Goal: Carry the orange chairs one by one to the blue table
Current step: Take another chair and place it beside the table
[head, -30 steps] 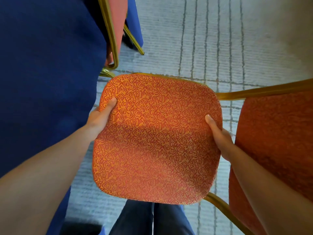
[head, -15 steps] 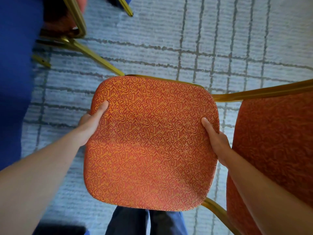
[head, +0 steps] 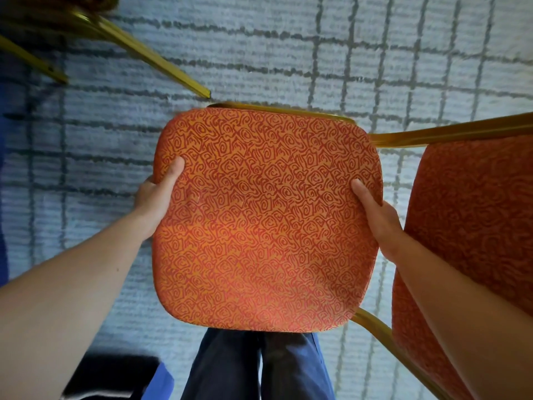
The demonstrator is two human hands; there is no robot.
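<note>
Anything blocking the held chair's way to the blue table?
Possibly: another chair's gold legs slant across the carpet ahead-left of the held orange chair. Only a blue strip shows at the left edge, so the path is unclear.

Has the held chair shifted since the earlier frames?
Yes. The chair has moved right, away from the blue table, now only a sliver at the left edge.

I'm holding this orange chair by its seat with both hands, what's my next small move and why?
Probably ease the orange chair left toward the blue cloth at the picture's edge, steering past the other chair's gold legs. Your left hand and right hand each grip one side of it, so it looks controlled, but one leg tip lies just beyond its far left corner.
</note>
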